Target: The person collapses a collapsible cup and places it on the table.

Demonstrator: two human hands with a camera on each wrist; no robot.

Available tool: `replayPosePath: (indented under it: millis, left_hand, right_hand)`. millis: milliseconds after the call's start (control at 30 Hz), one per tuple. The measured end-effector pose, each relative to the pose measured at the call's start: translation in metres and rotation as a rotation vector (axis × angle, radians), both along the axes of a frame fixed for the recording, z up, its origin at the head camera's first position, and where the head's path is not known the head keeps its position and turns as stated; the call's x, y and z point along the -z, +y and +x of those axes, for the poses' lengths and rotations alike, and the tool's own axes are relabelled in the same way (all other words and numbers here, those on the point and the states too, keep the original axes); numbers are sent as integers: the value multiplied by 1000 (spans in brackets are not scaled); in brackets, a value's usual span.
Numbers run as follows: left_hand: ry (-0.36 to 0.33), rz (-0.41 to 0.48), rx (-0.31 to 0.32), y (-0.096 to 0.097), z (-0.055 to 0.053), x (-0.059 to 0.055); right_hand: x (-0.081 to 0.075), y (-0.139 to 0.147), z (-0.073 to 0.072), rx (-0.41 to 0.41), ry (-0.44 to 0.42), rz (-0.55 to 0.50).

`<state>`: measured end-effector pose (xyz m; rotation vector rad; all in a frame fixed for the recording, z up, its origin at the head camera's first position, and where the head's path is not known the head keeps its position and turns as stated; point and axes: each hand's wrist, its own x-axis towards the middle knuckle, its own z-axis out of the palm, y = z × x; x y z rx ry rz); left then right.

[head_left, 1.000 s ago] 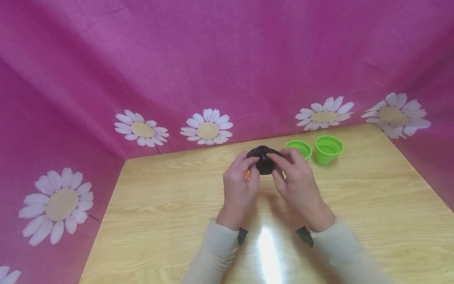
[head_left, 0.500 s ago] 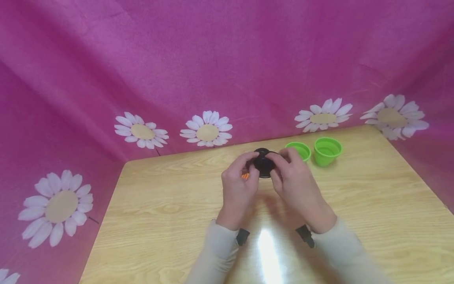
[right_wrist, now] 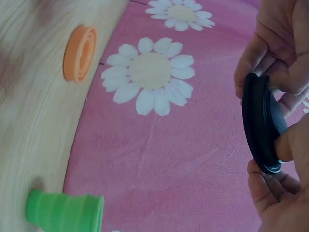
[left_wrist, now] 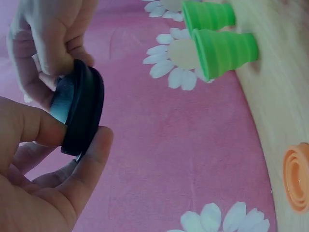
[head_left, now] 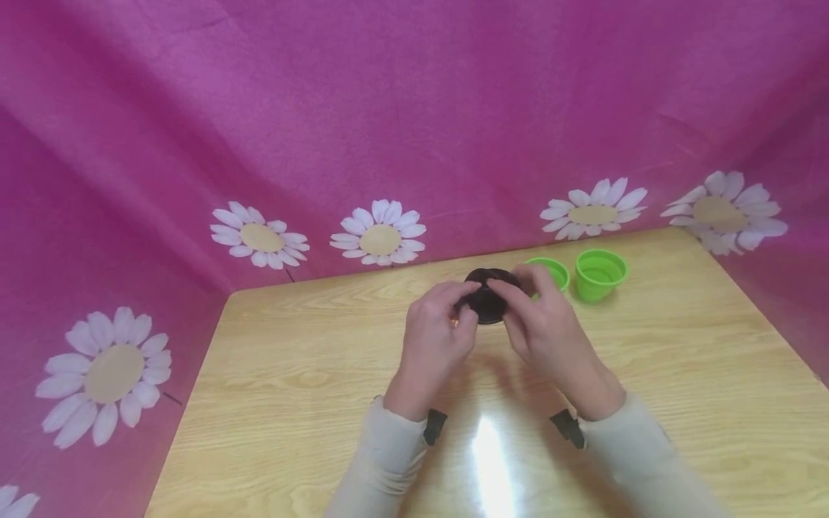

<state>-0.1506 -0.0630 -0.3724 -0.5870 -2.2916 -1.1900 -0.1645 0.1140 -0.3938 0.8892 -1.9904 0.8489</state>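
Observation:
A black collapsible cup [head_left: 490, 308], pressed down to a squat ringed shape, is up in the air between both hands. My left hand [head_left: 435, 337] pinches its left side, the thumb on the near face and fingers behind. On the opposite side my right hand [head_left: 552, 332] grips it the same way, fingertips almost meeting the left ones. In the left wrist view the black cup [left_wrist: 86, 108] is seen edge-on, its folded rings stacked close. The right wrist view has the black cup [right_wrist: 259, 123] edge-on too, with fingers at both ends.
Two green ribbed cups, one taller-looking [head_left: 596, 286] and one partly behind the right hand [head_left: 555, 269], stand extended at the back of the wooden table [head_left: 291, 403]. A flattened orange cup [right_wrist: 79, 53] lies left of them. A pink flowered cloth [head_left: 414, 108] hangs behind.
The black cup has tilted, so its peaked top edge now looks like a rounder, flatter rim. Both hands have shifted slightly and keep their hold.

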Motion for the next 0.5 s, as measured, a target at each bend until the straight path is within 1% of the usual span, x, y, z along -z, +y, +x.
replayPosePath:
  millis: [33, 67, 100, 200, 233, 267, 300, 333, 400, 500]
  left_hand:
    - [-42, 43, 8, 0, 1, -1]
    - [-97, 113, 24, -1, 1, -2]
    - [-163, 212, 52, -2, 1, -3]
    - [-346, 562, 138, -6, 2, -5]
    - [-390, 659, 168, -7, 2, -5]
    - [-424, 736, 195, -8, 1, -5]
    - [-450, 786, 217, -9, 1, -5]
    - [-469, 807, 230, -9, 1, -5]
    - [-499, 820, 243, -10, 0, -4]
    - [-528, 818, 230, -12, -1, -3]
  right_hand:
    - [-1, 0, 1, 6, -29, -38]
    - [-2, 0, 2, -2, -86, -92]
    - [-3, 0, 4, -35, -166, -164]
    - [-7, 1, 8, -135, -435, -417]
    - [-8, 1, 9, -162, -517, -492]
    - [-9, 2, 10, -182, -580, -557]
    - [-10, 3, 10, -191, -626, -601]
    - [-10, 3, 10, -182, -653, -622]
    - [-10, 4, 10, -178, -683, -653]
    - [-11, 6, 9, -211, -709, -707]
